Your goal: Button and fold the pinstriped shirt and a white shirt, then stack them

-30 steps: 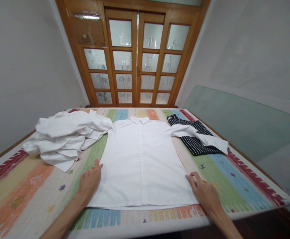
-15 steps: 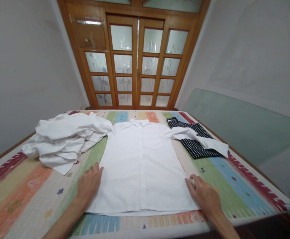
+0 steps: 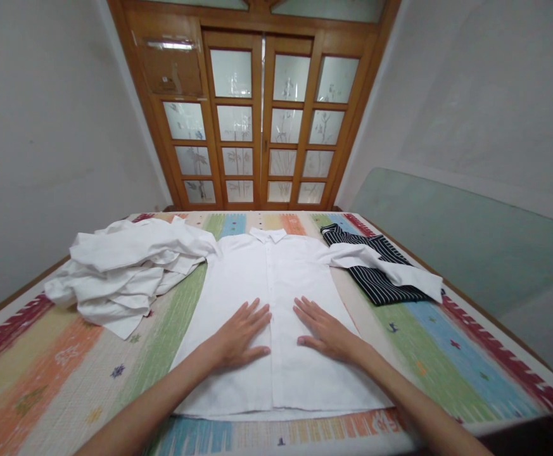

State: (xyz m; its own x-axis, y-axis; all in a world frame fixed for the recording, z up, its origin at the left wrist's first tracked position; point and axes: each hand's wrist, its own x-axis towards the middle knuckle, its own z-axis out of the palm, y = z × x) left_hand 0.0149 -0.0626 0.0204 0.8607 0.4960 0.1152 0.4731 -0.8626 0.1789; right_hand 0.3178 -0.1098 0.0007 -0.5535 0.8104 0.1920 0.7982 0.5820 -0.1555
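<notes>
A white button-up shirt (image 3: pixel 252 272) lies spread out front side up, its collar at the far end and its hem near me. My left hand (image 3: pixel 244 334) rests flat on the shirt's left front, just left of the button line, fingers stretched out. Mirroring it on the other side of the buttons, my right hand (image 3: pixel 326 330) lies flat with its fingers apart. Neither hand grips any cloth. The shirt's right sleeve reaches out over a folded black-and-white striped garment (image 3: pixel 379 288). Its left sleeve runs toward a crumpled heap of white clothes (image 3: pixel 114 266).
Under everything is a multicoloured striped cover (image 3: pixel 162 345) with a dark red toothed pattern along its side edges. A pale green panel (image 3: pixel 457 234) leans at the right wall. Wooden doors with glass panes (image 3: pixel 235 120) stand beyond the far edge.
Both hands have moved inward from the shirt's side edges to its middle, on either side of the buttons. Their fingers have straightened and lie flat. The clothes keep their layout.
</notes>
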